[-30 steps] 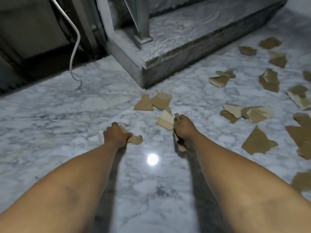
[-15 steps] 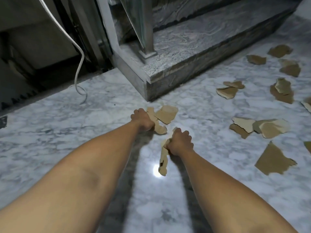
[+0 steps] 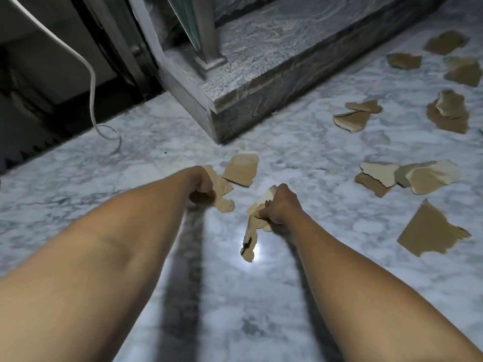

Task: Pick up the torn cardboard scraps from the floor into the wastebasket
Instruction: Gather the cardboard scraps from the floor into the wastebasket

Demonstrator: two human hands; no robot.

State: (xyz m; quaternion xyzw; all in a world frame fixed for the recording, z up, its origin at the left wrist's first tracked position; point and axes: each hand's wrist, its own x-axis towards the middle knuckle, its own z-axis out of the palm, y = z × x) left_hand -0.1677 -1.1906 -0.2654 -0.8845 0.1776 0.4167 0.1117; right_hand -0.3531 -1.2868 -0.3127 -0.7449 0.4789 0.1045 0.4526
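Left hand [image 3: 200, 182] is clamped on a couple of cardboard scraps [image 3: 222, 194], right hand [image 3: 281, 205] is fisted round a dangling bunch [image 3: 251, 231]. The loose flat scrap [image 3: 241, 169] lies on the marble floor [image 3: 287, 152] at the left hand's 2 o'clock, just beside it, so left's nearer. No wastebasket in view.

We've got dim, cool light here, with one hard white glare spot [image 3: 257, 253] on the polished floor [image 3: 339, 296] just nearer us than the right hand [image 3: 281, 207], half masked by the scrap [image 3: 248, 239] hanging from it. Dark shadows [image 3: 183, 257] trail back from the left hand [image 3: 200, 181] and the right. Beyond and left of the left hand it's near black. We see soft detail throughout and bowed lines at the edges.
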